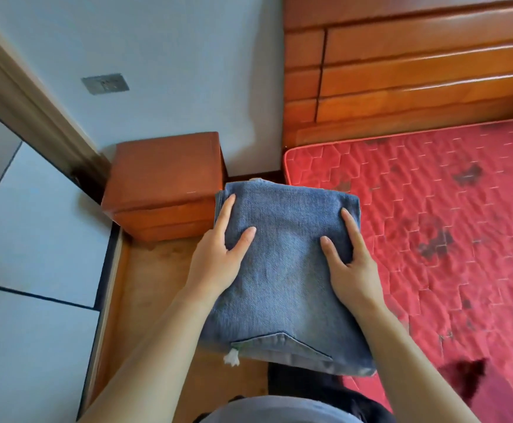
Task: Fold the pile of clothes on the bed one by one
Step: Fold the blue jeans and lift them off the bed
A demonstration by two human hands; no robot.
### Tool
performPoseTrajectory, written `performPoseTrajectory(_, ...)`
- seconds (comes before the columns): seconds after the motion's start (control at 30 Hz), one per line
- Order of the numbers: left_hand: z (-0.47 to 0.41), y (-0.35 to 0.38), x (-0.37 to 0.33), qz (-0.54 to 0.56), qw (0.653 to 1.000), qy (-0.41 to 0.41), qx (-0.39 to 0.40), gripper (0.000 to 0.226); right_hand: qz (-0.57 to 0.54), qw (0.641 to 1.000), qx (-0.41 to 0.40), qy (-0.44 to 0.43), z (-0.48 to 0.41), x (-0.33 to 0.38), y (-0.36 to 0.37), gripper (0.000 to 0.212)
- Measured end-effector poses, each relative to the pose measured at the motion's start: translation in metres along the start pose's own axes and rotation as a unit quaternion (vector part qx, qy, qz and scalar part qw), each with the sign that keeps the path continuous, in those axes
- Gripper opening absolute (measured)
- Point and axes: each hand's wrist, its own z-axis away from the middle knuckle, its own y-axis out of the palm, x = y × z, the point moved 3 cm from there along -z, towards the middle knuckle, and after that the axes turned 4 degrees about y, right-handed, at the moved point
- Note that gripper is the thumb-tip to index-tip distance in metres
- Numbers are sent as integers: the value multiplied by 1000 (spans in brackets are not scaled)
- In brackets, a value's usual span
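Matt blue denim garment (pixel 282 270), quilted red cloth mattress (pixel 432 239), glossy wooden headboard (pixel 417 65)

Red quilted mattress (pixel 432 239), with the wooden headboard (pixel 417 71) standing at its far end. Dark blotches mark the mattress surface, and a dark red cloth (pixel 462 377) lies near its front edge. Left of the mattress, the wooden floor (pixel 145 285) carries a wooden nightstand (pixel 163 178). The folded denim (pixel 285 270) that I hold between my left hand (pixel 215 257) and right hand (pixel 353 264) overlaps the mattress's left edge. Whether it rests on the mattress cannot be told.
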Motion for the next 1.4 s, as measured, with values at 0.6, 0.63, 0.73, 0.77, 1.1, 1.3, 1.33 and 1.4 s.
performPoseTrajectory(0.6, -380, 148, 15, 63, 997, -40, 36, 64, 49, 998, 33, 15, -413, -10, 37, 58)
performPoseTrajectory(0.63, -401, 164, 25, 62, 995, -54, 48, 65, 54, 998, 37, 25, -438, -22, 44, 58)
performPoseTrajectory(0.73, -460, 216, 57, 74, 988, -91, 97, 66, 73, 995, 46, 55, -509, -65, 62, 59)
performPoseTrajectory(0.77, -479, 234, 68, 86, 985, -95, 119, 66, 80, 994, 46, 62, -532, -80, 67, 59)
performPoseTrajectory(1.1, -578, 416, 163, 207, 959, -142, 131, 66, 141, 983, 114, 27, -728, -225, 99, 60)
performPoseTrajectory(1.3, -606, 486, 204, 90, 970, -134, 179, 70, 207, 972, 95, 60, -765, -296, 115, 63)
performPoseTrajectory(1.33, -610, 492, 211, 35, 966, -138, 214, 73, 234, 964, 99, 78, -763, -306, 120, 64)
performPoseTrajectory(1.4, -616, 496, 218, -47, 960, -134, 241, 77, 277, 952, 89, 99, -759, -318, 124, 67)
